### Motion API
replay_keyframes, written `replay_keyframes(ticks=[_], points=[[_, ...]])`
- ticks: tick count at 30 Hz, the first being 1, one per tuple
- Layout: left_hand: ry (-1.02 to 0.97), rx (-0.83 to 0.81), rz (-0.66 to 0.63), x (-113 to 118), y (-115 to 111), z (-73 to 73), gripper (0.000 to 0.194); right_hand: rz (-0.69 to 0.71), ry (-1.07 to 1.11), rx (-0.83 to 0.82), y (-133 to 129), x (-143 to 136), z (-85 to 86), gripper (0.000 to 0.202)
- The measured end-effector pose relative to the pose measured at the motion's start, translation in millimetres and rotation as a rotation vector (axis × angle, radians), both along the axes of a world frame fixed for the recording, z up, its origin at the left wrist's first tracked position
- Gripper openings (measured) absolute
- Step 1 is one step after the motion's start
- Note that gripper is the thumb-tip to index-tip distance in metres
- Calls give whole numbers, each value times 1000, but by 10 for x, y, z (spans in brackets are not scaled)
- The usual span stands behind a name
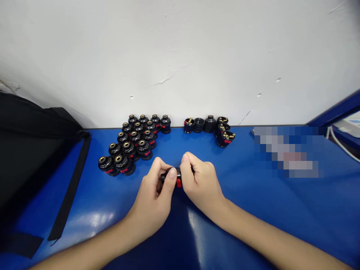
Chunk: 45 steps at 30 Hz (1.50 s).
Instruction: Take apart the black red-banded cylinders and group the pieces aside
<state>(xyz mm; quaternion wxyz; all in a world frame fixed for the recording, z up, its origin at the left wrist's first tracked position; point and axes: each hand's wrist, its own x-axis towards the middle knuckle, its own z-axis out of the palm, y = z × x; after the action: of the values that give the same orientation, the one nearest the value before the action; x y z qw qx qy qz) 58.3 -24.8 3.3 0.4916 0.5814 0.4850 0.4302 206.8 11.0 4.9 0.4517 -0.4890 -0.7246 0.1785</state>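
"What's on the blue surface (267,217)?"
"Black fabric (30,142) at its left edge; black fittings (129,150) clustered near the far edge."
"The hands?"
"Out from that edge's middle: left hand (154,193) and right hand (201,182), fingers curled, gripping one black connector (178,173) from either side."
"Smallest detail?"
"The connector's red tab (179,183), between the hands."

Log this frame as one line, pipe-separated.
left hand: gripping black piece with red tab | right hand: gripping its other end | blue table: black capped units, gold-contact parts right of them
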Motion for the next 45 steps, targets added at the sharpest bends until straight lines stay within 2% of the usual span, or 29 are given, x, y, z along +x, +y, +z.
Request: replay_keyframes(ticks=[28, 37, 41, 43, 45], points=[[-212, -62, 27, 62, -31, 11, 40, -2, -78, 123, -7, 18, -2, 32], [-350, -231, -19, 73, -2, 115, 54, 13, -171, 258, -8, 36, -23, 30], [-402, -321, -35, 42, 36, 170, 57, 25, -217, 382, -4, 71, -17, 30], [-403, -403, -44, 27, 57, 191, 55, 54, -236, 449, -3, 86, -17, 31], [-364, -459, -72, 14, 76, 198, 54, 64, -236, 439, 2, 92, -22, 31]])
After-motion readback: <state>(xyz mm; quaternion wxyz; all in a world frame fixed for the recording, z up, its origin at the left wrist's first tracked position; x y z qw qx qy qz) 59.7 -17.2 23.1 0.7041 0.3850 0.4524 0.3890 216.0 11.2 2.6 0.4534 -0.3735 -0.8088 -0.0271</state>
